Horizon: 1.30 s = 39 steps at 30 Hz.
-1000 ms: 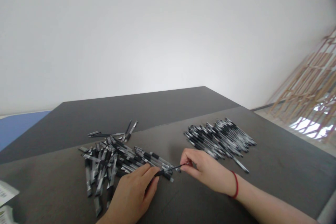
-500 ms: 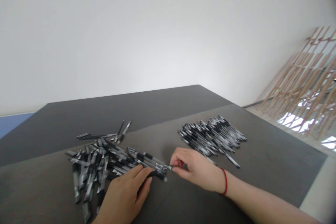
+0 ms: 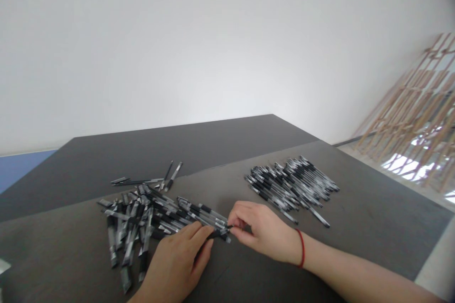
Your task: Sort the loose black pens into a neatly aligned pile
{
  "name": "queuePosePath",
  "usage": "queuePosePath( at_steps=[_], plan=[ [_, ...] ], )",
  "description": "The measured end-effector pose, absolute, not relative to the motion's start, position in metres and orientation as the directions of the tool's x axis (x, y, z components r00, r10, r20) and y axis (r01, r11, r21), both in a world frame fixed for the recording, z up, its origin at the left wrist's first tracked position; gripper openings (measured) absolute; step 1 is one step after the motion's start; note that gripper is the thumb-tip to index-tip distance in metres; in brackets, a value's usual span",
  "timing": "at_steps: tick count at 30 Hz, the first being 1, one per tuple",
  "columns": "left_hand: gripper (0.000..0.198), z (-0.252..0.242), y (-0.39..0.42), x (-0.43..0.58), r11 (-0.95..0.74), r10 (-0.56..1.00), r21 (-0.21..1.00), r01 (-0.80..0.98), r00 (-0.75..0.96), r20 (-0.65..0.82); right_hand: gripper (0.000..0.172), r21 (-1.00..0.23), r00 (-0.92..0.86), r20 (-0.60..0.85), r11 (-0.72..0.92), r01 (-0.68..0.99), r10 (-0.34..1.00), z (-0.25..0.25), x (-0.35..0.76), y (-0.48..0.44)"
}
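Observation:
On a dark grey table (image 3: pixel 373 218), my left hand (image 3: pixel 177 262) is closed around the black grip end of a pen barrel (image 3: pixel 217 234) at the near edge of a loose heap of black and clear pens (image 3: pixel 149 220). My right hand (image 3: pixel 261 232), with a red string on the wrist, pinches the barrel's right end with thumb and fingers; what is in the pinch is too small to make out. The two hands almost meet at the barrel.
A second, tidier pile of pens (image 3: pixel 293 184) lies beyond my right hand. A few loose pens and parts (image 3: pixel 152 180) lie behind the left heap. A wooden lattice frame (image 3: pixel 415 118) leans at the far right. A white wall stands behind.
A thin black refill stretched between my hands a second ago no longer shows. My right hand has moved left up to the barrel's end. The camera shifted slightly.

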<state>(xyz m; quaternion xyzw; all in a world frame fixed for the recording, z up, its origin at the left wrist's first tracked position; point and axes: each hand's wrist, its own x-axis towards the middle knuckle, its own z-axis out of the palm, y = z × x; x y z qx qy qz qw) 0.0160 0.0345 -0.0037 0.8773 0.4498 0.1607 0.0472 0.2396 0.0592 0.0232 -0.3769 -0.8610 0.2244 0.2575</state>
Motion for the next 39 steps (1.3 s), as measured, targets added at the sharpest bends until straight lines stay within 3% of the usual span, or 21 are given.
queuePosePath(
  at_steps=[3,6,12,15,18,20,29,39],
  plan=[
    [0.020,-0.002,0.033,0.018,-0.576,0.817,0.248,0.779,0.541,0.199,0.017,-0.648,-0.561,0.221,0.550,0.527,0.798,0.036,0.245,0.066],
    [0.017,0.001,0.030,0.022,-0.595,0.803,0.273,0.756,0.577,0.152,0.016,-0.612,-0.575,0.232,0.577,0.540,0.784,0.047,0.241,0.082],
    [0.012,0.006,0.025,0.025,-0.665,0.734,0.321,0.674,0.669,0.118,0.014,-0.430,-0.729,0.230,0.739,0.518,0.645,0.043,0.180,0.135],
    [0.011,0.007,0.024,0.024,-0.676,0.725,0.326,0.660,0.675,0.136,0.016,-0.275,-0.798,0.224,0.822,0.499,0.559,0.035,0.130,0.163],
    [0.010,0.007,0.025,0.023,-0.684,0.719,0.321,0.655,0.680,0.145,0.020,-0.118,-0.828,0.159,0.843,0.524,0.537,0.030,0.084,0.184],
    [0.009,0.006,0.025,0.023,-0.682,0.722,0.315,0.660,0.675,0.149,0.022,-0.082,-0.830,0.124,0.839,0.537,0.544,0.029,0.059,0.193],
    [0.007,0.006,0.024,0.024,-0.687,0.718,0.319,0.653,0.678,0.159,0.025,-0.089,-0.812,-0.008,0.808,0.582,0.584,0.033,0.027,0.196],
    [0.010,0.005,0.025,0.022,-0.689,0.720,0.316,0.652,0.668,0.190,0.023,-0.165,-0.809,-0.010,0.797,0.581,0.588,0.041,0.030,0.187]
  ],
)
